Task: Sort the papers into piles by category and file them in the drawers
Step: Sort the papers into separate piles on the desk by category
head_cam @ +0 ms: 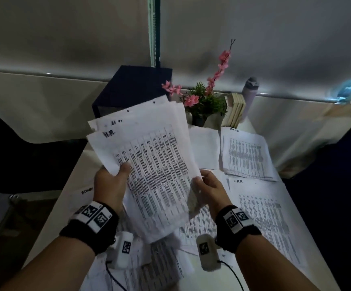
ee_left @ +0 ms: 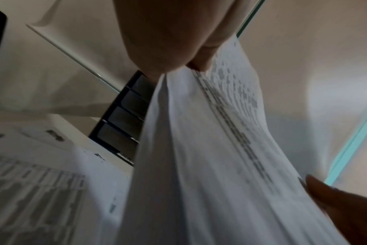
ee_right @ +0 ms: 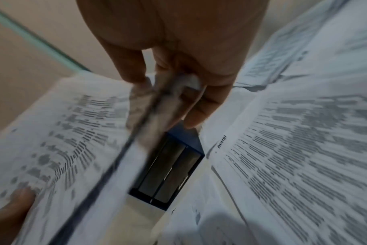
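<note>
A fanned stack of printed sheets [head_cam: 149, 160], the top one marked "H.R.", is held up over the white table [head_cam: 204, 148]. My left hand [head_cam: 116, 177] grips the stack's left edge, thumb on the front. My right hand [head_cam: 204, 183] pinches the right edge of the stack [ee_right: 155, 106]. In the left wrist view the held sheets [ee_left: 199, 149] hang down from my palm. A dark blue drawer unit [head_cam: 132, 89] stands at the table's far end; its drawer fronts [ee_left: 126, 119] are closed. An "H.R." pile [head_cam: 262, 215] lies at the right, another pile [head_cam: 246, 152] beyond it.
A potted plant with pink flowers [head_cam: 206, 101], several books [head_cam: 235, 110] and a grey bottle [head_cam: 250, 91] stand at the far right edge. More loose sheets [head_cam: 160, 265] lie under my wrists. A blank sheet [head_cam: 204, 148] lies mid-table. A grey blind hangs behind.
</note>
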Demonstrator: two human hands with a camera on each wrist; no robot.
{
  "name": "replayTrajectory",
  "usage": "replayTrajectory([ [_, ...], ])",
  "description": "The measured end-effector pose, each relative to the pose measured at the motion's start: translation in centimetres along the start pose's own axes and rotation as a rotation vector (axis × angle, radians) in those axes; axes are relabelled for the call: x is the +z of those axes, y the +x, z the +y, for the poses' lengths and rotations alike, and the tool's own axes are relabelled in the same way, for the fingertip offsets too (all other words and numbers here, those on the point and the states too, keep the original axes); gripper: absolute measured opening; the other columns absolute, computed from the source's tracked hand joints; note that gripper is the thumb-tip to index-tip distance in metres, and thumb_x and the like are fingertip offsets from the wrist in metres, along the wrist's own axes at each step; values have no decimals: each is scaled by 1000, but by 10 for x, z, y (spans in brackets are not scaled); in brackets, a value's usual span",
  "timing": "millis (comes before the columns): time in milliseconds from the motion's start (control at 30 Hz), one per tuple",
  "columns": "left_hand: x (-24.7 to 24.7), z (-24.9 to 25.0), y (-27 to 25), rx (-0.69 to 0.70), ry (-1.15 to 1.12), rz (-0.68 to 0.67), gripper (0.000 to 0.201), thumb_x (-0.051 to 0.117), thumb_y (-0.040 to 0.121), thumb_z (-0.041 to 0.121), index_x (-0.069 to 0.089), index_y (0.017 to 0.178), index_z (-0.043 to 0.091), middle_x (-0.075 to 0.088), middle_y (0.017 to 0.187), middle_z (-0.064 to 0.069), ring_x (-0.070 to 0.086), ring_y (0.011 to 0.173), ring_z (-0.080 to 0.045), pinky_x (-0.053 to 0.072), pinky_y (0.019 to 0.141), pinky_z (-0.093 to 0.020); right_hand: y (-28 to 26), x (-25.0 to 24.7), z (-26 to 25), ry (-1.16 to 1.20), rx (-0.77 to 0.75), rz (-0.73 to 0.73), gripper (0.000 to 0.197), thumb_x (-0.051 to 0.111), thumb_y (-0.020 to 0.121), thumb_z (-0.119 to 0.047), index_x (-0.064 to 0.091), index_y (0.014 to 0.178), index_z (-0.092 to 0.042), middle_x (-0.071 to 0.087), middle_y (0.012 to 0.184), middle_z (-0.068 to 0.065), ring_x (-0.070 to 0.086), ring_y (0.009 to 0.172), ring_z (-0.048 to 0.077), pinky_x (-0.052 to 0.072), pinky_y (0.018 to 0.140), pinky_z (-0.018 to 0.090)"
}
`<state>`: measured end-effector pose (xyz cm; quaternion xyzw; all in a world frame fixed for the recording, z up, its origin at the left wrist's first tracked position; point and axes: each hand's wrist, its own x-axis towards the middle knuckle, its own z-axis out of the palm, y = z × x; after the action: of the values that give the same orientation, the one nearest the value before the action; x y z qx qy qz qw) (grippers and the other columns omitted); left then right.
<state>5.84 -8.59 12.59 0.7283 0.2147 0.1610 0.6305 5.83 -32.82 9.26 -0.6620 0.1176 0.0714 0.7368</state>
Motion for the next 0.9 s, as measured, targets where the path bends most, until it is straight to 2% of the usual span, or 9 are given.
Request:
replayTrajectory([
  [133,26,1,-9,-70,-127,66,45,62,90,36,58,105,-6,58,83,-8,56,75,-23,42,65,-28,-7,-17,14,452,124,56,26,56,92,-17,52,118,-20,65,102,10,60,86,26,50,77,42],
  [267,55,12,-36,-56,-201,-31,36,65,88,32,56,117,13,61,91,5,60,93,-22,45,78,-30,-12,-22,17,584,147,76,47,53,92,-9,39,134,-24,59,122,15,63,100,29,53,81,47],
  [400,76,15,-54,61,-157,-142,27,64,85,32,62,104,14,66,95,-3,62,97,-24,47,81,-30,-9,-41,22,758,249,239,67,54,92,-2,22,144,-28,56,110,9,66,67,14,52,86,44],
  [500,88,12,-58,227,-51,-255,43,54,86,48,52,115,16,57,117,-4,56,104,-1,44,91,-19,-16,-52,22,744,269,266,14,54,92,-4,45,98,-14,58,66,0,51,42,8,51,55,28],
  [600,90,10,-65,510,211,-335,63,32,90,65,49,124,14,38,132,-7,37,115,3,34,99,-19,-12,-73,39,642,203,385,32,51,88,6,43,68,-17,41,48,1,39,37,12,38,38,20],
  [700,92,13,-66,591,293,-302,43,52,92,36,49,130,14,29,134,-5,29,113,8,32,96,-18,-10,-103,60,481,190,498,24,49,75,6,43,66,-16,37,54,3,39,39,16,41,44,24],
  [767,94,17,-64,673,302,-233,41,59,86,-2,54,125,8,34,132,-14,32,108,6,30,90,1,-16,-120,62,441,192,633,14,52,75,0,48,73,-13,43,62,6,46,45,19,48,52,32],
  [833,94,15,-58,758,347,-171,48,53,77,-21,58,119,2,40,126,-25,37,100,4,26,85,10,-25,-140,68,393,224,824,18,56,83,-4,49,95,-15,48,72,4,48,57,18,46,68,34],
  [900,95,11,-52,796,381,-161,50,52,74,-24,60,116,3,43,124,-23,41,94,1,29,82,10,-35,-167,83,353,301,993,42,55,78,-7,49,119,-17,50,77,2,46,61,18,41,72,34],
])
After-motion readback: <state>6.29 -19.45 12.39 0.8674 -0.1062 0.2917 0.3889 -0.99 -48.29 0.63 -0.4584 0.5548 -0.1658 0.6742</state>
